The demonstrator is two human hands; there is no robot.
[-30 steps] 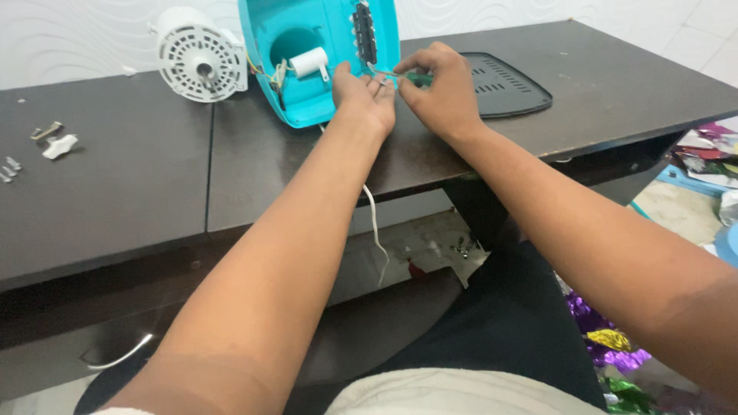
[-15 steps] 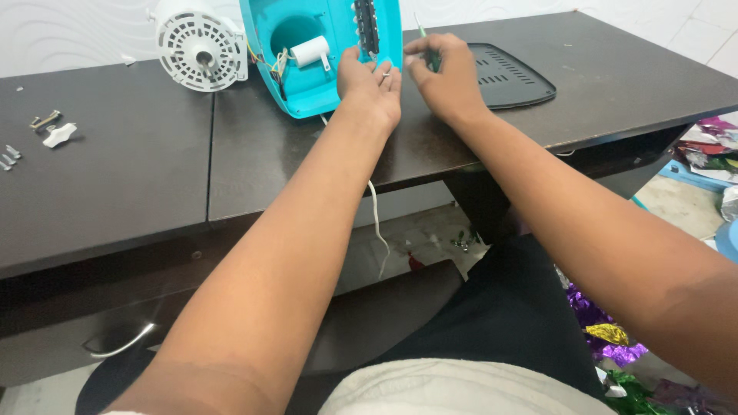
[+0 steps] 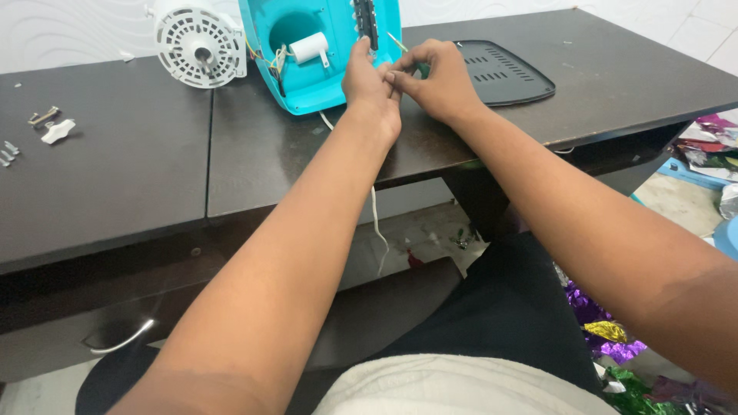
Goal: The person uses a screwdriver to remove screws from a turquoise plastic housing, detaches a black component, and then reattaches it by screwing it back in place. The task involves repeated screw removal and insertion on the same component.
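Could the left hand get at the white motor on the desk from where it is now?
Probably yes. The left hand rests at the turquoise housing, and the white motor stands just beyond it on the dark desk; the housing partly intervenes, but reaching over looks feasible.

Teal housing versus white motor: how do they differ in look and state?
The teal housing is an open shell, with wires and a small white part showing inside; the white motor is a closed round unit with a slotted face. Both hands, left and right, work at the housing; the motor stands untouched beside it. Both rest on the dark table.
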